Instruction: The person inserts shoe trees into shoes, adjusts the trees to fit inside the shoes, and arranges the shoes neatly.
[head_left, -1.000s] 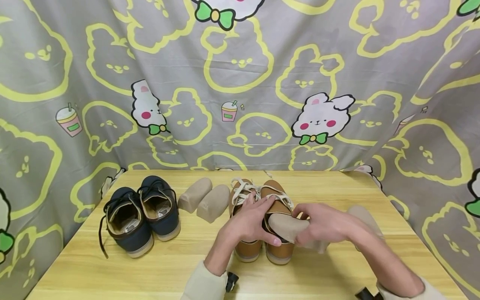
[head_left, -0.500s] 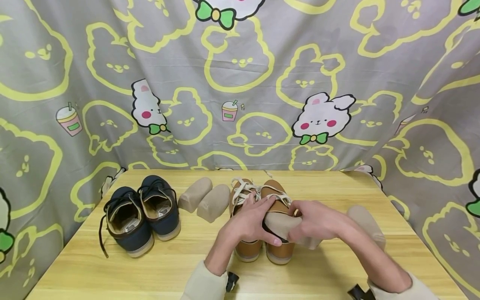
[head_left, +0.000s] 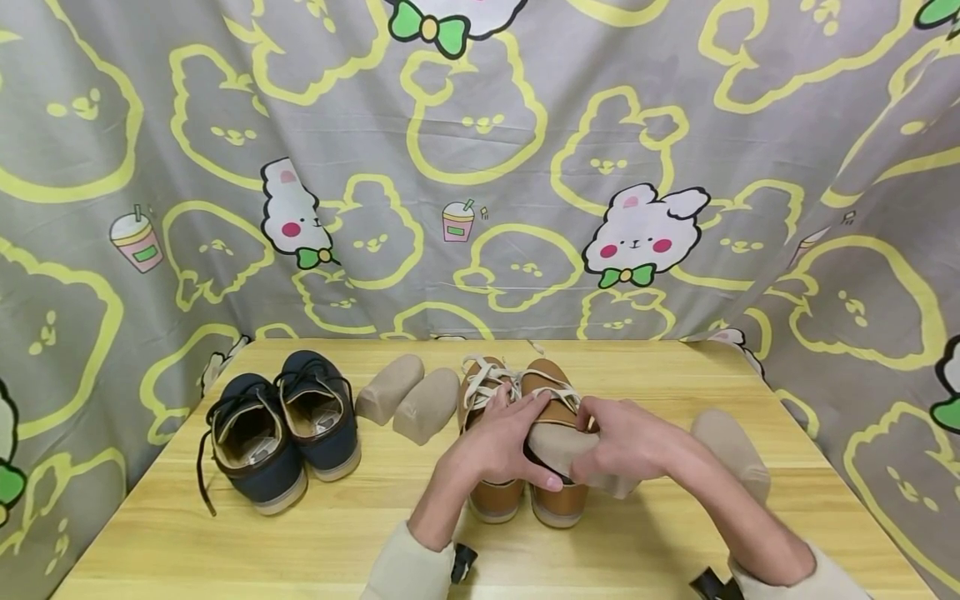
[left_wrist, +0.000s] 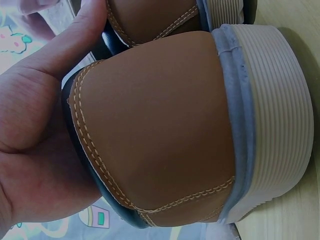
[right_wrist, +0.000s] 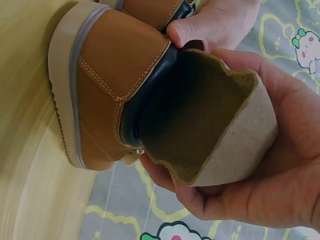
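Fingers [right_wrist: 194, 204] of the right hand [head_left: 633, 442] pinch the beige insert [head_left: 557, 447] — farther into the right brown shoe [head_left: 561, 505] than a second ago — while the left hand [head_left: 498, 442] stays spread at its opening.

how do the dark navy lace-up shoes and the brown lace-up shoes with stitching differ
The dark navy lace-up shoes have black laces; the brown lace-up shoes with stitching have white laces.
The navy pair's insoles show, while one brown shoe has a hollow beige moulded insert partly inside, held by the right hand.
Both pairs stand sole-down on the wood-grain table and have pale soles.
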